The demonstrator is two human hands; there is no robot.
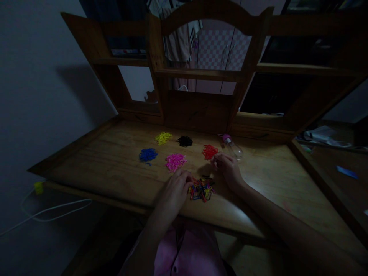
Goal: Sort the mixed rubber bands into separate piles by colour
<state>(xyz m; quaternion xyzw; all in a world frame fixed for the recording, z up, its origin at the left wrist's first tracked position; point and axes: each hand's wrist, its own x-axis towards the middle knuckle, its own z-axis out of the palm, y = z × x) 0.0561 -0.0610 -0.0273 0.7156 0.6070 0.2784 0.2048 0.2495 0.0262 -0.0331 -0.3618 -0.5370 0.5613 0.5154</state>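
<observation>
My left hand (178, 187) rests at the left edge of a mixed-colour pile (201, 190) of small loop-like pieces; whether they are clips or bands I cannot tell. Its fingers are curled together at the pile, and what they pinch is hidden. Just in front of the red pile (209, 151) is my right hand (225, 165), with thumb and fingertips pressed together. Anything between those fingertips is too small and dark to make out. A pink pile (175, 162) lies beyond my left hand. Farther away are a blue pile (148, 154), a yellow pile (163, 138) and a black pile (184, 141).
A clear bottle with a pink cap (234, 148) lies on the wooden table (106, 153) behind my right hand. Wooden shelving (198, 74) rises along the far edge. At the left a white cable (57, 211) hangs below the table edge.
</observation>
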